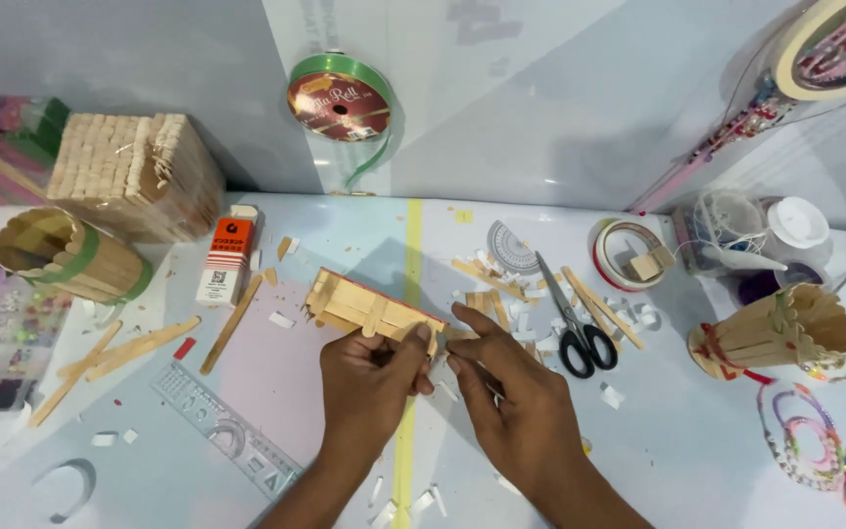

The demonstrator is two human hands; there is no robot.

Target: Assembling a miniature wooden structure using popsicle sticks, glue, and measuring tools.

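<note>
My left hand (369, 377) grips the near end of a small panel of glued wooden craft sticks (364, 306), held just above the table and slanting away to the left. My right hand (511, 392) is beside it, its fingertips pinched at the panel's right end, where a short stick piece (462, 334) pokes out. Whether the right fingers hold that piece or only touch it is unclear.
Black-handled scissors (572, 328) lie right of my hands among loose sticks (501, 289) and white scraps. A clear ruler (227, 431), a glue box (225, 260), stick cylinders (70, 257) (780, 333), a stick bundle (134, 171), tape rolls (629, 253) and green ribbon (340, 98) surround them.
</note>
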